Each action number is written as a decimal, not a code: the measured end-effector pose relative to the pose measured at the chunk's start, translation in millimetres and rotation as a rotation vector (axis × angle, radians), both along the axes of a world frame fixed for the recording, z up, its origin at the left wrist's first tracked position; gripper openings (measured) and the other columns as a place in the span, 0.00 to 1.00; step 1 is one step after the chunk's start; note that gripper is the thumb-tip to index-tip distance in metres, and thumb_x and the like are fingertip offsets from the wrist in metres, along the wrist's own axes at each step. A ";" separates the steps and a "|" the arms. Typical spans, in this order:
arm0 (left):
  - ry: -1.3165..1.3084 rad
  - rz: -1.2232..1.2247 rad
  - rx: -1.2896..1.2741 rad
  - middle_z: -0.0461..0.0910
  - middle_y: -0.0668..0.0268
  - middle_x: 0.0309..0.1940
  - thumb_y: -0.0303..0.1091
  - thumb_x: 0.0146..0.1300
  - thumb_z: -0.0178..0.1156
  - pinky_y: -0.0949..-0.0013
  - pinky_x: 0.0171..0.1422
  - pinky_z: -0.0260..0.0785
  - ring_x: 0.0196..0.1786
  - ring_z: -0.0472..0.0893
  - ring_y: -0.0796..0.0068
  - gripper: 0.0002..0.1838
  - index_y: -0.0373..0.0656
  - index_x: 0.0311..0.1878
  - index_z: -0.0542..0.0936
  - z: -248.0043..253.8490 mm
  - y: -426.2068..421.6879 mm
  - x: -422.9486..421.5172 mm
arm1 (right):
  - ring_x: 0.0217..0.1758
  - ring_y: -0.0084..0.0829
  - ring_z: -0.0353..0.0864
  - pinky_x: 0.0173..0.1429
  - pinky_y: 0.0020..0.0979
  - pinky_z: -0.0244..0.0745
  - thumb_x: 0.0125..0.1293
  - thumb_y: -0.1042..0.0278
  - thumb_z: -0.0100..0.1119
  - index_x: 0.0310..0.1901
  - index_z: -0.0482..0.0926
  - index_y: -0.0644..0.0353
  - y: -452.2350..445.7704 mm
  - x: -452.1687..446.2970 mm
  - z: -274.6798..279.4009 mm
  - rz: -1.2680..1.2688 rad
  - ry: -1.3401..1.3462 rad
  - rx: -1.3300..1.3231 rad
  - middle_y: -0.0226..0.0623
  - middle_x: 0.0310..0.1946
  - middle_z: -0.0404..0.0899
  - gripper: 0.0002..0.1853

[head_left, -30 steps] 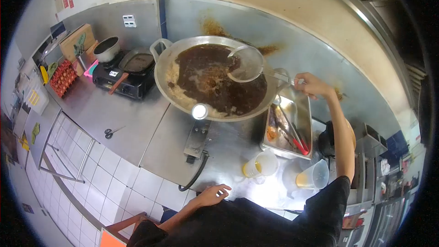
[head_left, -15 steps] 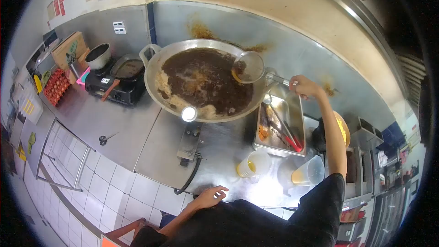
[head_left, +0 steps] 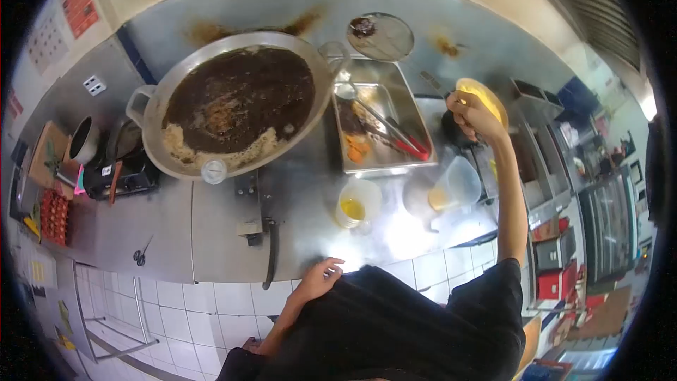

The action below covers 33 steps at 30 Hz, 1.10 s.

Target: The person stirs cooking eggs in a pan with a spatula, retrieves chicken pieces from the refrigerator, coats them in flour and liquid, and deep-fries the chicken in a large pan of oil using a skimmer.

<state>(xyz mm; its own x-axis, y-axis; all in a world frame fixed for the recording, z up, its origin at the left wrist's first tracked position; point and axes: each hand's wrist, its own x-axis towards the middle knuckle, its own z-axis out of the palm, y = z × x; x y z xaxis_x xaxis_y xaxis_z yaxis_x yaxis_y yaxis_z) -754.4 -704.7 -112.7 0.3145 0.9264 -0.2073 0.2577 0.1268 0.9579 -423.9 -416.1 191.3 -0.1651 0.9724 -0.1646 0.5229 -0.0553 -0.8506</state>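
Observation:
My right hand (head_left: 478,114) is wrapped round the handle of a round mesh skimmer (head_left: 389,37). The skimmer is raised beyond the steel tray (head_left: 425,142), with a small dark clump in its mesh. Inside the tray lie tongs with red grips (head_left: 410,147), a ladle (head_left: 345,90) and orange bits (head_left: 357,148). To the left, a large wok (head_left: 151,137) holds dark bubbling liquid (head_left: 243,92) with pale foam along its near side. My left hand (head_left: 321,279) hangs at the counter's front edge, holding nothing, its fingers loosely extended.
Two plastic jugs, one with yellow liquid (head_left: 361,201) and one lying tilted (head_left: 460,182), are in front of the tray. A bowl of yellow food (head_left: 486,92) sits behind my right hand. Scissors (head_left: 141,254) and a portable stove (head_left: 130,176) are at left.
My right hand has carried the skimmer from over the wok rightward, past the tray's far edge. The view has swung right. My left hand stays near the counter edge.

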 end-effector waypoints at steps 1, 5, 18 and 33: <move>0.003 -0.027 0.006 0.84 0.58 0.41 0.35 0.68 0.59 0.65 0.44 0.76 0.38 0.83 0.69 0.17 0.46 0.59 0.77 -0.2 1.1 2.7 | 0.09 0.17 0.59 0.11 0.23 0.54 0.69 0.70 0.50 0.39 0.73 0.56 3.1 10.8 -7.7 -0.019 -0.001 -0.004 0.25 0.17 0.65 0.02; -0.054 -0.093 -0.055 0.84 0.58 0.42 0.35 0.69 0.59 0.65 0.45 0.76 0.38 0.82 0.69 0.17 0.44 0.59 0.76 -5.6 -0.2 14.6 | 0.14 0.40 0.77 0.18 0.41 0.71 0.61 0.70 0.53 0.37 0.74 0.67 48.7 50.3 -79.0 -0.020 -0.563 0.367 0.45 0.16 0.75 0.09; -0.024 0.062 -0.007 0.85 0.57 0.41 0.38 0.68 0.59 0.65 0.47 0.76 0.42 0.85 0.65 0.17 0.45 0.58 0.77 -14.5 -17.0 10.5 | 0.44 0.41 0.87 0.46 0.40 0.83 0.65 0.70 0.54 0.46 0.79 0.60 134.5 -0.1 -214.7 0.155 -1.281 0.509 0.40 0.38 0.86 0.10; 0.031 0.069 -0.024 0.85 0.60 0.45 0.40 0.68 0.59 0.59 0.52 0.76 0.44 0.86 0.63 0.17 0.50 0.59 0.77 -9.8 -15.7 8.0 | 0.09 0.32 0.71 0.11 0.38 0.62 0.69 0.67 0.49 0.39 0.73 0.65 118.8 10.3 -38.7 0.040 -0.487 0.427 0.41 0.14 0.72 0.09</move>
